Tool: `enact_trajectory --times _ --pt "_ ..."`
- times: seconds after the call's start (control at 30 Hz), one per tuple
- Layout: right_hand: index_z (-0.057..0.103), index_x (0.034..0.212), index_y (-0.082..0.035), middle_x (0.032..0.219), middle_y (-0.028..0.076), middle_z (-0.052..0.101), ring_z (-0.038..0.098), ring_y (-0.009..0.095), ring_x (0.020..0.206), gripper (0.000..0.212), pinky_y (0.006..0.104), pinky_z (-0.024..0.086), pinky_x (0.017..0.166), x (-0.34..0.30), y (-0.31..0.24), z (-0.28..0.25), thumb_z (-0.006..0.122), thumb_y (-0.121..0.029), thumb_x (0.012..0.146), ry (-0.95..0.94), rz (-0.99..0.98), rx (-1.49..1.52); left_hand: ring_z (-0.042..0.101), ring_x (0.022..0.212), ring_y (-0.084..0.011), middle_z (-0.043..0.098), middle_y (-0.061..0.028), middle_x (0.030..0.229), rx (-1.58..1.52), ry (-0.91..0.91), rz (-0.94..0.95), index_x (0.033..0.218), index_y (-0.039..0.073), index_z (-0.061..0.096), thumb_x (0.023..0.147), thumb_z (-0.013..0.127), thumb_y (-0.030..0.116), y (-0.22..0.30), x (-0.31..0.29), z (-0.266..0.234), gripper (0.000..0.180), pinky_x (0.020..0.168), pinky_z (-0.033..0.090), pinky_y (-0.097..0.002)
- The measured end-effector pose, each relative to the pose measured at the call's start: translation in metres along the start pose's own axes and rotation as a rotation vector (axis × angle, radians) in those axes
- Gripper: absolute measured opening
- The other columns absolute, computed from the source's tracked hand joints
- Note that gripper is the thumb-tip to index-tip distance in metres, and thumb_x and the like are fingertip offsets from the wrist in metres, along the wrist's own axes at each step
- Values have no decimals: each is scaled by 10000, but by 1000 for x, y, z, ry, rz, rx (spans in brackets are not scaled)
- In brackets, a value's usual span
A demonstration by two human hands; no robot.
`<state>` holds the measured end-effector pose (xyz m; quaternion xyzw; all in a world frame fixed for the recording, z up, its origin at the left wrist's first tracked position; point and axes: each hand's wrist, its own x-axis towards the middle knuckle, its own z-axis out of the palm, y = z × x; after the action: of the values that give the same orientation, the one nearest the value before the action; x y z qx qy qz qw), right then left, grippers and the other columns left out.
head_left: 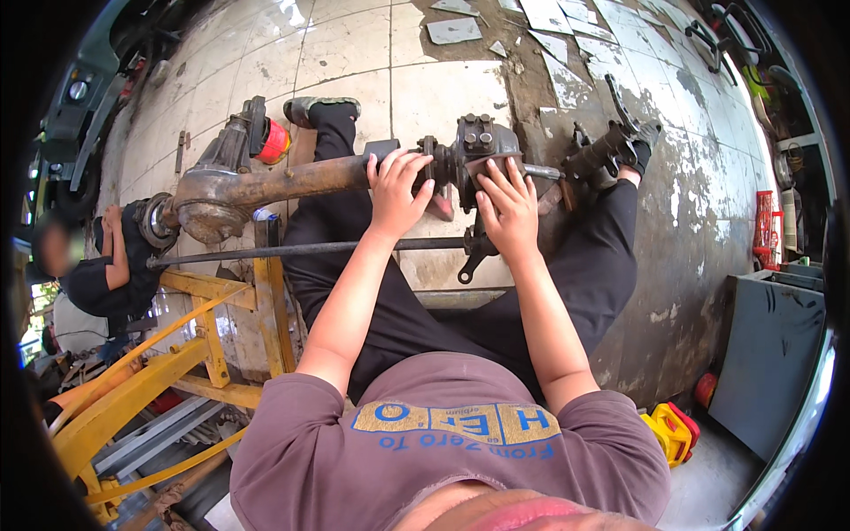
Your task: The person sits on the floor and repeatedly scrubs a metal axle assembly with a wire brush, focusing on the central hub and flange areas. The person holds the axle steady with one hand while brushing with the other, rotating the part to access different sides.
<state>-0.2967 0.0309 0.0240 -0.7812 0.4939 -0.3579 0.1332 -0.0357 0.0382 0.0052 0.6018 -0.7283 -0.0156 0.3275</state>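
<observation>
A steel rod (310,250) lies just before the axle housing (292,177), above the stand (212,327).

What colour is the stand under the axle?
Yellow, worn and rusty; the stand shows best in the head view.

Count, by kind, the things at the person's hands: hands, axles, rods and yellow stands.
Hands: 2, left hand and right hand, both on the axle
Axles: 1, rusty axle
Rods: 1, dark rod
Yellow stands: 1, stand
Total: 5
</observation>
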Motion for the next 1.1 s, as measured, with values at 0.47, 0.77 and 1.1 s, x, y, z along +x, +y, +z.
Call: enact_trajectory --times 0.47,0.77,1.1 --pt "853 1307 -180 1589 10 731 539 327 1613 274 695 355 1291 -10 6 -5 775 -292 1070 -64 -10 -45 563 1530 -307 725 -49 1455 -20 -16 3 1445 189 734 1004 780 300 3 1 -1 457 1372 161 -651" --pt "858 1310 -175 1578 19 739 544 330 1612 283 698 355 1295 -6 5 -4 783 -288 1062 -49 -21 -38 563 1532 -294 721 -36 1454 -13 -9 -1 1441 191 735 1008 778 308 1 4 -1 451 1376 153 -651" --pt "849 1323 -167 1573 41 739 553 340 1604 290 686 386 1274 8 2 -5 792 -240 1048 -17 -32 -41 551 1543 -303 719 -46 1457 -11 -17 -9 1448 189 733 999 781 308 1 1 -1 467 1379 153 -656"
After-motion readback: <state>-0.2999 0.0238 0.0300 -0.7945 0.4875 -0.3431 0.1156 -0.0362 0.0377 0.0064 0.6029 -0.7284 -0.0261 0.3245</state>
